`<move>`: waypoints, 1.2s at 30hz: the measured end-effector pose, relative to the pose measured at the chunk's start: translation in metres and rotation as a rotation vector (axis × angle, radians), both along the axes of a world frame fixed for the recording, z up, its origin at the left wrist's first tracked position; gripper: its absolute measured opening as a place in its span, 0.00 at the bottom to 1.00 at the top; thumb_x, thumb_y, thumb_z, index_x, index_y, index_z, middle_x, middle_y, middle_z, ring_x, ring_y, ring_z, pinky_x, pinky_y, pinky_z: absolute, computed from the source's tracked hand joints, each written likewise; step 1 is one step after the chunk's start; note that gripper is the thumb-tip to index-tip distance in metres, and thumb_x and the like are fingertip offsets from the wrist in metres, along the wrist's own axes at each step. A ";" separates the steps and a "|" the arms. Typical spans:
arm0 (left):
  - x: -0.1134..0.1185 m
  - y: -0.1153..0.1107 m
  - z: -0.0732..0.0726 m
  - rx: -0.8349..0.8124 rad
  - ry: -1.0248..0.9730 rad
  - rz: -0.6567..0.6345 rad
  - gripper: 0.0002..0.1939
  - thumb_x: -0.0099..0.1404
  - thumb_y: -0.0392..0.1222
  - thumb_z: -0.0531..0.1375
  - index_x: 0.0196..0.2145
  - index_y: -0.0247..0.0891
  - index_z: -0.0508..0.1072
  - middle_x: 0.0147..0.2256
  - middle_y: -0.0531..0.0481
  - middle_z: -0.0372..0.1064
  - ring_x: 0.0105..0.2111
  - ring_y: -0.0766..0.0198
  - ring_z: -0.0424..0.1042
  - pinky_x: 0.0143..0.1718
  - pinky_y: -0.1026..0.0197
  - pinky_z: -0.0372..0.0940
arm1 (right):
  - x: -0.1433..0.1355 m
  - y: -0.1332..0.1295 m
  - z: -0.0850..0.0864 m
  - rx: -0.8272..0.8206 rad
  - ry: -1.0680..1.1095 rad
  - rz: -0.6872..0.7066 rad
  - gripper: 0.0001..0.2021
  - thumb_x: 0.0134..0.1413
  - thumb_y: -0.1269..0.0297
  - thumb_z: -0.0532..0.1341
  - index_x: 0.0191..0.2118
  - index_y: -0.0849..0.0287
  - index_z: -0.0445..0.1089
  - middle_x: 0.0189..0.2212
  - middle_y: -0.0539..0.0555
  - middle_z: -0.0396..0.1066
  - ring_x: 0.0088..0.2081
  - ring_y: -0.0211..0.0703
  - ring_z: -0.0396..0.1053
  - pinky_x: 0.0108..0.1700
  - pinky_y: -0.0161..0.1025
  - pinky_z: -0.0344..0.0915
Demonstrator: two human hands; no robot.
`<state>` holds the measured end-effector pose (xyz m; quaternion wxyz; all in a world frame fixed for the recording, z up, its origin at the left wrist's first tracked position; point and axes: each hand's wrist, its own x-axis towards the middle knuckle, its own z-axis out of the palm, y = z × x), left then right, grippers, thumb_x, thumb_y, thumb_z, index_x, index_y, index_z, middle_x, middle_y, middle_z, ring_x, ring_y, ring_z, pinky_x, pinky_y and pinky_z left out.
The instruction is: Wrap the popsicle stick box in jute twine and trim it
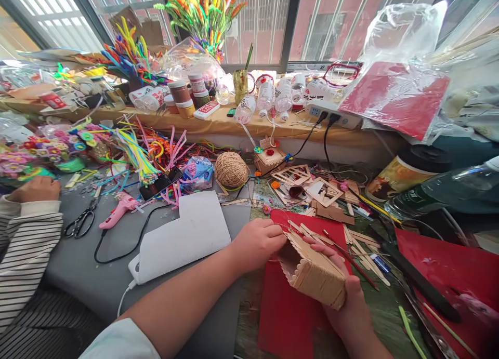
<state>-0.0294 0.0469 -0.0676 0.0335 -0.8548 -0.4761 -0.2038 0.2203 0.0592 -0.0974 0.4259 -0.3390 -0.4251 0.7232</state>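
Observation:
My right hand (349,302) grips a small box of craft sticks (317,273), tilted with its open end to the left. Its long side looks wrapped in tan twine. The fingers of my left hand (263,242) are closed at the box's upper left edge; what they pinch is hidden, though a thin strand runs near the fingertips. Beneath the box lies red card (286,307). Loose craft sticks (364,250) are scattered just to its right. Farther back sits a ball of twine (231,170).
Another person's hand (37,189) rests at the left, near black scissors (81,218) and a pink glue gun (120,211). A white sheet (187,231) lies left of my hands. At the right are large scissors (440,338), a bottle (440,193) and a tumbler (407,172).

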 end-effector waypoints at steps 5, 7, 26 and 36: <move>0.001 -0.003 0.001 0.016 0.011 -0.001 0.09 0.78 0.39 0.56 0.39 0.37 0.74 0.37 0.46 0.74 0.36 0.59 0.70 0.38 0.54 0.59 | 0.002 0.000 0.002 0.003 0.015 -0.013 0.36 0.52 0.24 0.62 0.53 0.47 0.76 0.69 0.59 0.65 0.73 0.74 0.54 0.72 0.70 0.52; 0.001 -0.004 0.000 0.014 0.013 -0.001 0.09 0.78 0.40 0.56 0.41 0.37 0.74 0.38 0.46 0.75 0.37 0.58 0.70 0.39 0.54 0.59 | 0.003 0.000 0.002 0.009 0.030 -0.008 0.36 0.51 0.24 0.63 0.53 0.47 0.76 0.69 0.59 0.66 0.73 0.74 0.54 0.72 0.70 0.52; -0.003 0.001 0.001 -0.087 -0.979 0.390 0.15 0.74 0.53 0.63 0.35 0.41 0.76 0.31 0.51 0.71 0.33 0.61 0.69 0.40 0.59 0.65 | 0.007 0.019 0.012 -0.101 0.154 -0.184 0.30 0.62 0.27 0.52 0.46 0.46 0.78 0.44 0.56 0.81 0.57 0.65 0.75 0.62 0.65 0.69; -0.003 0.013 -0.013 -0.165 -1.109 0.359 0.20 0.78 0.56 0.57 0.33 0.39 0.71 0.34 0.50 0.69 0.36 0.61 0.69 0.41 0.59 0.65 | 0.008 0.019 0.018 -0.039 0.163 -0.132 0.33 0.59 0.26 0.53 0.48 0.48 0.76 0.60 0.57 0.75 0.65 0.66 0.67 0.64 0.62 0.66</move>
